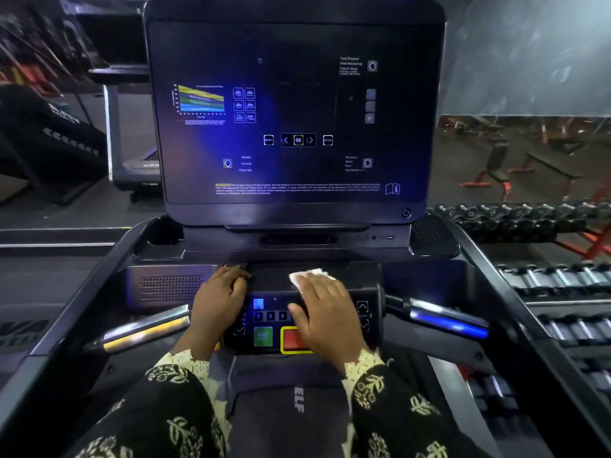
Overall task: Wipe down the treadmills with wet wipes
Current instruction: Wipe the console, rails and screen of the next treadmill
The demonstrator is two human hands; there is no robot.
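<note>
The treadmill's dark console screen [297,110] stands upright in front of me, with a control panel [274,320] of lit buttons below it. My right hand [325,312] lies flat with straight fingers on a white wet wipe [305,276], pressing it against the ledge just above the panel. My left hand [220,297] rests on the panel's left end, fingers bent over its top edge. The wipe shows only past my right fingertips.
Chrome handlebars [139,332] [443,317] stick out to both sides of the panel. Black side rails [76,305] run back toward me. A rack of dumbbells [555,279] stands at the right. Another treadmill [135,166] and benches [509,166] are farther off.
</note>
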